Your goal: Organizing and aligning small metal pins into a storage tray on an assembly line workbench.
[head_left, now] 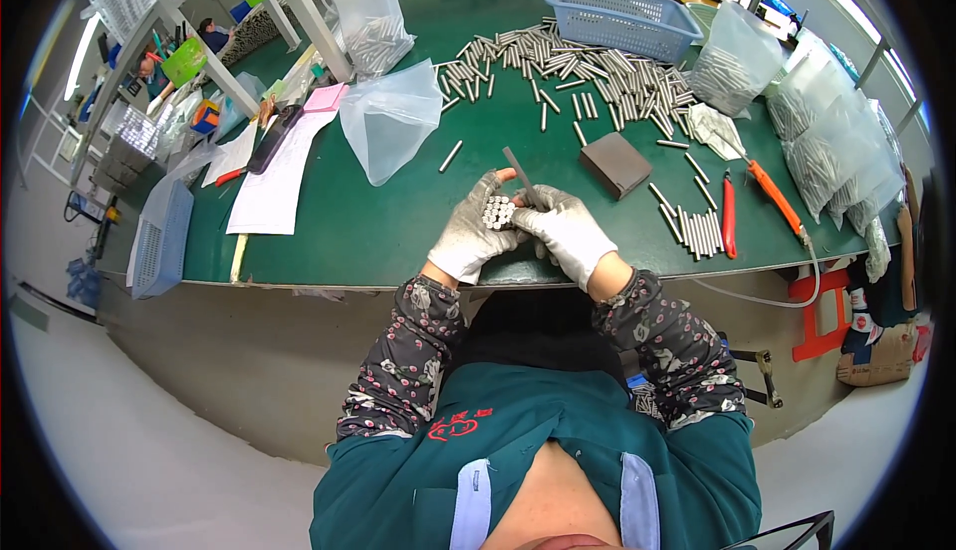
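left hand [468,236] cupped tight round rod bundle [498,213], ends up, keeping them even | right hand [563,231] pinched flat strip [522,177], squaring ends | loose rods [568,67] heaped within reach on bench [368,221]

Gloved hands [518,226] around metal-rod bundle [497,213]

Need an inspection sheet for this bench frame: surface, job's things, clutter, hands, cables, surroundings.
Surface: green bench mat.
Job's things: bundle of metal pins, ends up, between both hands; thin grey strip rising from it.
Clutter: loose pin pile, blue basket, clear bags, grey block, papers.
Hands: left hand and right hand gloved, closed on the bundle.
Cables: white hose from orange tool.
Surroundings: racks, another person far left.
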Available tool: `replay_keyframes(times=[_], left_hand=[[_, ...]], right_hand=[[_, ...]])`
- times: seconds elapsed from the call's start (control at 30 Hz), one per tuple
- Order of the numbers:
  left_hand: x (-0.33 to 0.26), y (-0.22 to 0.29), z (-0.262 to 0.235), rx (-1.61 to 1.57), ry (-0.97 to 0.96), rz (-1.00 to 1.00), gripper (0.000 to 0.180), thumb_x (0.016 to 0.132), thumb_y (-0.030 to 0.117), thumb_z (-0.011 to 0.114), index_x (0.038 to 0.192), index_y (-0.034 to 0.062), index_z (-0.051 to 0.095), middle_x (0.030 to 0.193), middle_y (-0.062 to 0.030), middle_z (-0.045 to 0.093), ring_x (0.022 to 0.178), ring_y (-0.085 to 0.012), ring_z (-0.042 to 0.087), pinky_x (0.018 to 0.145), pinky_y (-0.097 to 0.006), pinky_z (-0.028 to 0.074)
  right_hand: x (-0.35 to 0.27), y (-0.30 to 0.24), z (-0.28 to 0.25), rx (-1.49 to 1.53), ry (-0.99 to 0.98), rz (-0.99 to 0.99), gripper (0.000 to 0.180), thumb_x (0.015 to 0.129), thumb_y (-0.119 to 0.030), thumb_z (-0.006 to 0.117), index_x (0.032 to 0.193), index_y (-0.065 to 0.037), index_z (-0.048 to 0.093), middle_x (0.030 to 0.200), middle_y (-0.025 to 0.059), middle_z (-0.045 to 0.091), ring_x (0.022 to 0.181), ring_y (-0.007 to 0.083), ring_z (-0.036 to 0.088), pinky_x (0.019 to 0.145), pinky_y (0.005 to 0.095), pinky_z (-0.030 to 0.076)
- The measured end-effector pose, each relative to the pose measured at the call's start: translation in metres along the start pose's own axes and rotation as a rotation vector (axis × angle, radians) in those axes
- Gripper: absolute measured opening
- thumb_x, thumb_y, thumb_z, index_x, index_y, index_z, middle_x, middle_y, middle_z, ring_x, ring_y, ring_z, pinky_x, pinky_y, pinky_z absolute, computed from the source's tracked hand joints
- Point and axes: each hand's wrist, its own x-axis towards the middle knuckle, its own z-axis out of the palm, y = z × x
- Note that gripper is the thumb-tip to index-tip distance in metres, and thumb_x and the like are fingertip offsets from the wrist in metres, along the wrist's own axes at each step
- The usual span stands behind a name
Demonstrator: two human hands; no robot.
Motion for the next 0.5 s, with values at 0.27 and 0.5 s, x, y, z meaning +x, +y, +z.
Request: replay_keyframes(times=[0.27,0.5], left_hand=[[0.0037,-0.0028,-0.0056,-0.085,-0.014,-0.007,0.082,0.059,-0.016,0.065,0.133,0.0099,0.038,0.101,-0.0029,0.059,0.09,-0.0106,0.058,0.078,-0.022,0.049],[0.0034,0.0036,0.0008,-0.075,0.037,-0.026,0.08,0.062,-0.016,0.066,0.133,0.0089,0.038,0.097,-0.0019,0.058,0.085,-0.0091,0.056,0.076,-0.021,0.048]], right_hand=[[0.003,-0.0041,0.0021,-0.039,0.009,0.006,0.028,0.084,-0.021,0.06,0.105,-0.003,0.058,0.073,-0.0007,0.057,0.048,0.0037,0.044,0.041,0.0185,0.032],[-0.0004,-0.0076,-0.0077,-0.057,-0.02,0.014,0.03,0.086,-0.026,0.058,0.107,-0.004,0.058,0.072,-0.0018,0.056,0.048,0.0029,0.043,0.04,0.0176,0.031]])
